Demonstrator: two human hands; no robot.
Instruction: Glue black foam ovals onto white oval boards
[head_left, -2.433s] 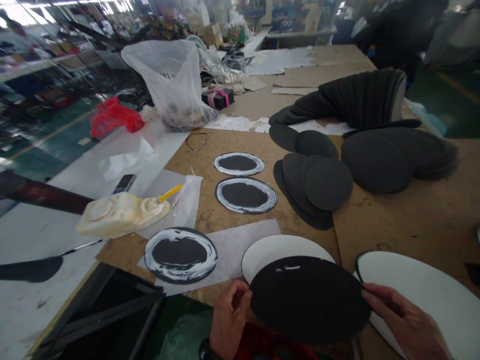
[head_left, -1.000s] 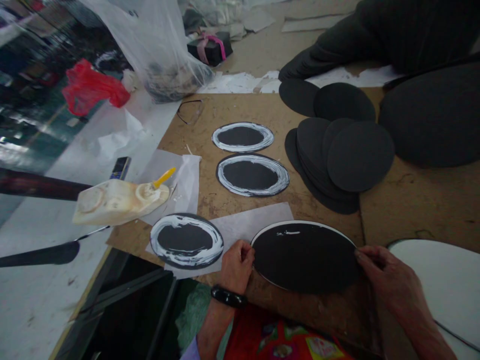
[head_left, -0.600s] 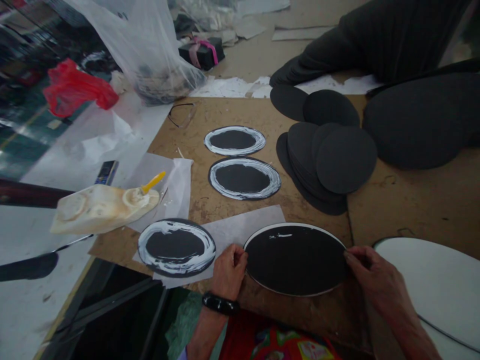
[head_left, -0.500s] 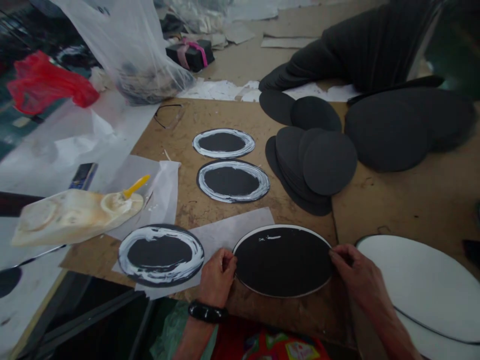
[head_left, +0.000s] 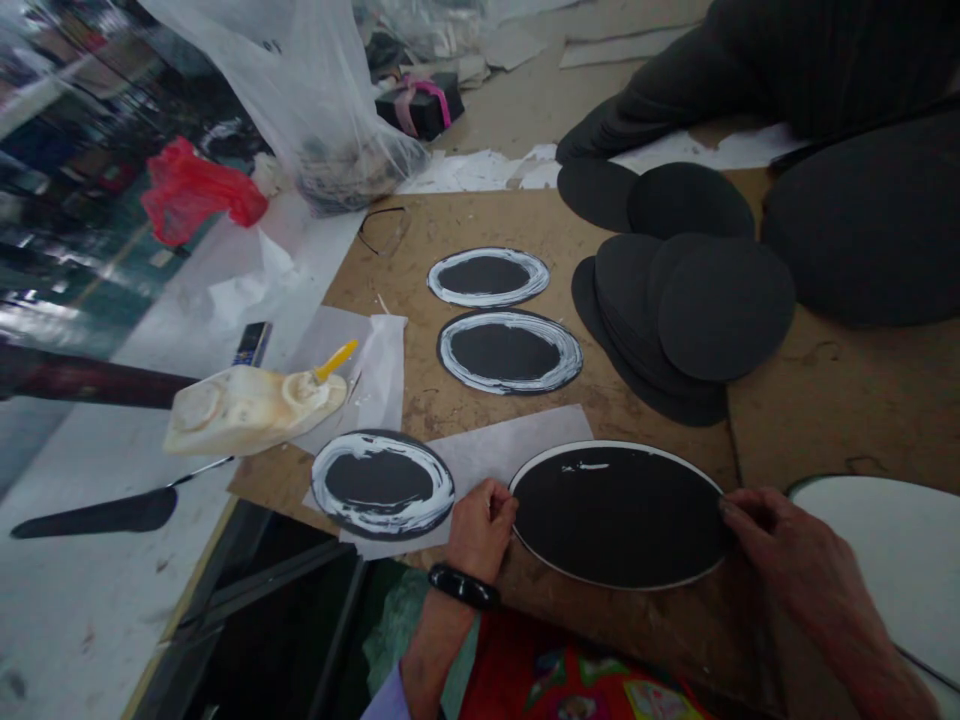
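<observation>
A black oval disc [head_left: 619,520] with a thin white rim lies in front of me, two white smears near its far edge. My left hand [head_left: 481,525], a dark bangle on the wrist, pinches the disc's left end. At the right end, my right hand [head_left: 776,535] grips the edge between thumb and fingers. Left of my left hand, a black oval with a ring of white paste [head_left: 379,485] rests on a white paper sheet [head_left: 517,440]. Farther off lie two similar pasted ovals, one [head_left: 510,350] nearer and one [head_left: 489,277] behind it.
Several plain black ovals [head_left: 726,308] are piled at the right, near a larger black oval [head_left: 870,230]. White ovals [head_left: 892,540] lie at far right. A cut plastic jug [head_left: 247,410] with a yellow-handled brush [head_left: 337,359], glasses [head_left: 384,232] and a plastic bag [head_left: 330,130] stand leftward.
The view has turned left, so everything sits farther right in the picture. Both hands keep their hold on the black oval disc, which has not visibly moved on the table.
</observation>
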